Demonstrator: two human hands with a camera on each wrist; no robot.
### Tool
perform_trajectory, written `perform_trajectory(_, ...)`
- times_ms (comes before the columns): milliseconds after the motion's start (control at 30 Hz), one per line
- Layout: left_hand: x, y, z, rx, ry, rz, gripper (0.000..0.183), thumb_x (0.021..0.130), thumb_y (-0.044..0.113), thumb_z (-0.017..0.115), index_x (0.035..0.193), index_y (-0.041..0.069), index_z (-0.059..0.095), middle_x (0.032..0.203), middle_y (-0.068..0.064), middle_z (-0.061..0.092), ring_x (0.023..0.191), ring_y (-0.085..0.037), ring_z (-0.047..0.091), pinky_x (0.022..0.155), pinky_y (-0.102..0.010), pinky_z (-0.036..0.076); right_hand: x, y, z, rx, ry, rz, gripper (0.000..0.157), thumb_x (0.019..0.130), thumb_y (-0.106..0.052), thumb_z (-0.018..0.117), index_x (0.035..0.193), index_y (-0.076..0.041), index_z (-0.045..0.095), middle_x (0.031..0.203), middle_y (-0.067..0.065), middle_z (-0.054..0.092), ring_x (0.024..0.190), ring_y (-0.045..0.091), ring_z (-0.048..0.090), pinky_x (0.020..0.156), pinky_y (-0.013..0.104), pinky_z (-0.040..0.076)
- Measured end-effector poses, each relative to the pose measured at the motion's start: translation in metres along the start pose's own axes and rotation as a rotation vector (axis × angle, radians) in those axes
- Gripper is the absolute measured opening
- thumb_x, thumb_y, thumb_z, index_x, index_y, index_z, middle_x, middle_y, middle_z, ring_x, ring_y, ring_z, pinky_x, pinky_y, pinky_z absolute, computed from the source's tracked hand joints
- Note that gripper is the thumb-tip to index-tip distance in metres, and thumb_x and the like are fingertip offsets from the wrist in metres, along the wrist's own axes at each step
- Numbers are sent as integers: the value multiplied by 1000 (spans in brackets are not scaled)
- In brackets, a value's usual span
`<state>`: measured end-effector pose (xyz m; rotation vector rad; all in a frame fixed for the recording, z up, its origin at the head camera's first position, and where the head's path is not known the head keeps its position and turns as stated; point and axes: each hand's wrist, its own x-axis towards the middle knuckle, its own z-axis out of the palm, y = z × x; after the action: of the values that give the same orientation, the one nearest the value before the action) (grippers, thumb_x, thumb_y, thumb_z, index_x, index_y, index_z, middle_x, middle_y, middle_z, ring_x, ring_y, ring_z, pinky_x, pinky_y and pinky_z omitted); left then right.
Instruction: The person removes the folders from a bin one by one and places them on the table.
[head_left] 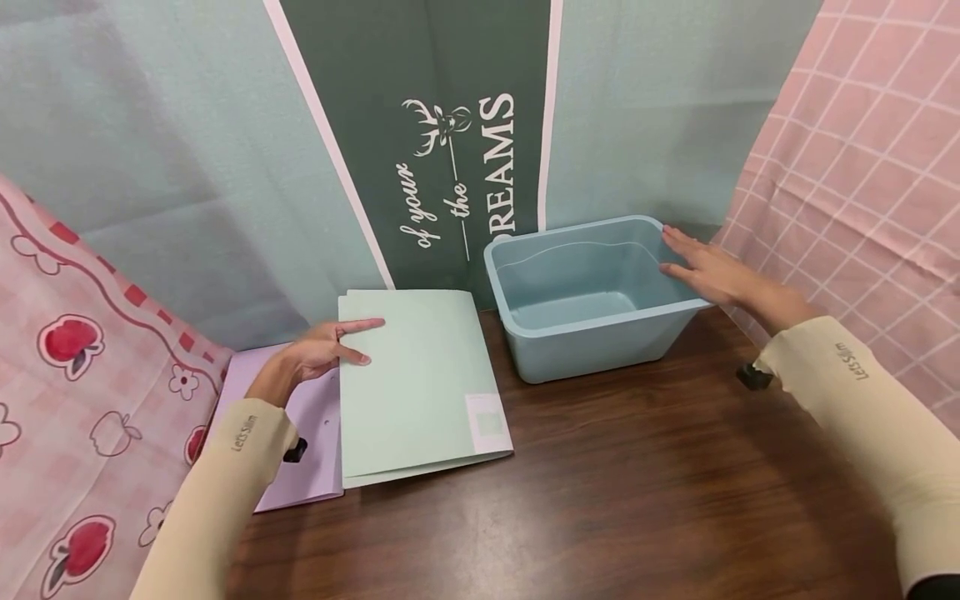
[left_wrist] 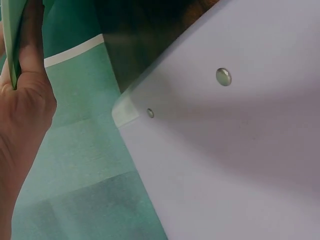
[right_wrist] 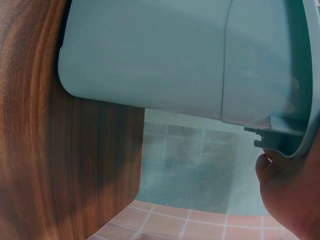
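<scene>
My left hand (head_left: 318,346) holds a pale green file folder (head_left: 420,367) by its left edge, the thumb and a finger lying over the front cover. The folder is raised at a tilt above the table, a small label near its lower right corner. In the left wrist view only its edge shows. A lilac folder (head_left: 311,450) with metal rivets lies beneath and left of it, partly covered. To the right, my right hand (head_left: 705,267) grips the right end rim of a blue-grey plastic bin (head_left: 592,350); fingers are bent under the rim in the right wrist view.
The bin stands upright on the dark wooden table (head_left: 570,492), close to the grey-green curtain (head_left: 630,108) at the back. A pink checked cloth (head_left: 862,167) hangs on the right. Another pink cloth with apples and flowers (head_left: 97,375) hangs on the left.
</scene>
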<state>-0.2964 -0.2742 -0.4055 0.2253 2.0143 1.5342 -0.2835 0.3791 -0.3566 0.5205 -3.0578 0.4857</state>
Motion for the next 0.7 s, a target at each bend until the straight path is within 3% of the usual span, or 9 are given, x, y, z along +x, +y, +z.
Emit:
perform_trajectory(67, 3, -3, 1, 10, -19, -10, 82, 75, -6, 78, 147, 17, 47, 143, -6, 49, 62, -2, 50, 55, -18, 41, 0, 0, 0, -1, 4, -1, 73, 103, -42, 42, 155, 0, 13, 162, 19, 6, 145, 46, 12, 115, 63, 10)
perform_trajectory(133, 6, -5, 2, 28, -18, -21, 82, 74, -6, 79, 146, 18, 48, 149, -7, 41, 52, -2, 38, 50, -18, 35, 0, 0, 0, 0, 6, -2, 73, 103, -42, 42, 155, 0, 13, 162, 19, 6, 145, 46, 12, 115, 62, 10)
perform_trajectory(233, 11, -10, 3, 36, -35, -34, 82, 73, -6, 79, 145, 17, 49, 154, -5, 32, 63, -4, 43, 54, -19, 37, 0, -1, 0, 3, 5, -1, 73, 103, -42, 42, 155, 1, 13, 162, 20, 6, 145, 47, 12, 115, 62, 10)
perform_trajectory(300, 14, -12, 4, 58, -39, -38, 82, 73, -6, 80, 145, 17, 49, 154, -5, 31, 63, -5, 42, 53, -20, 35, 0, -1, 0, 3, 5, 0, 73, 103, -42, 42, 155, 1, 13, 162, 20, 6, 145, 47, 12, 115, 62, 9)
perform_trajectory(367, 15, -15, 5, 74, -48, -42, 82, 73, -6, 80, 145, 16, 49, 153, -8, 35, 79, -3, 50, 61, -19, 41, 1, -1, 1, 2, 7, -1, 73, 103, -42, 42, 154, 2, 14, 162, 19, 5, 145, 47, 12, 115, 62, 9)
perform_trajectory(400, 16, -16, 5, 95, -41, -45, 82, 72, -5, 81, 145, 16, 50, 151, -9, 37, 72, -5, 46, 59, -19, 39, 1, -2, 1, 4, 7, -1, 73, 103, -42, 42, 154, 2, 14, 162, 19, 5, 145, 47, 12, 115, 62, 9)
perform_trajectory(467, 17, -18, 6, 145, -30, -49, 81, 73, -3, 81, 145, 17, 50, 152, -10, 37, 84, 0, 48, 69, -17, 43, 1, -2, 1, 5, 9, 1, 73, 103, -42, 42, 155, 2, 13, 162, 18, 4, 145, 47, 12, 115, 62, 9)
perform_trajectory(600, 20, -21, 10, 259, 12, -57, 78, 74, 2, 83, 144, 17, 51, 156, -10, 29, 94, -11, 42, 69, -22, 40, 1, -2, 1, 7, 13, 3, 73, 103, -41, 43, 155, 2, 14, 162, 18, 4, 145, 47, 12, 115, 62, 10)
perform_trajectory(700, 20, -23, 13, 311, 45, -66, 80, 74, 4, 83, 145, 17, 49, 158, -13, 25, 110, -22, 40, 79, -32, 40, 1, -2, 1, 2, 19, -3, 73, 103, -41, 43, 154, 2, 14, 162, 17, 5, 145, 47, 12, 115, 62, 11)
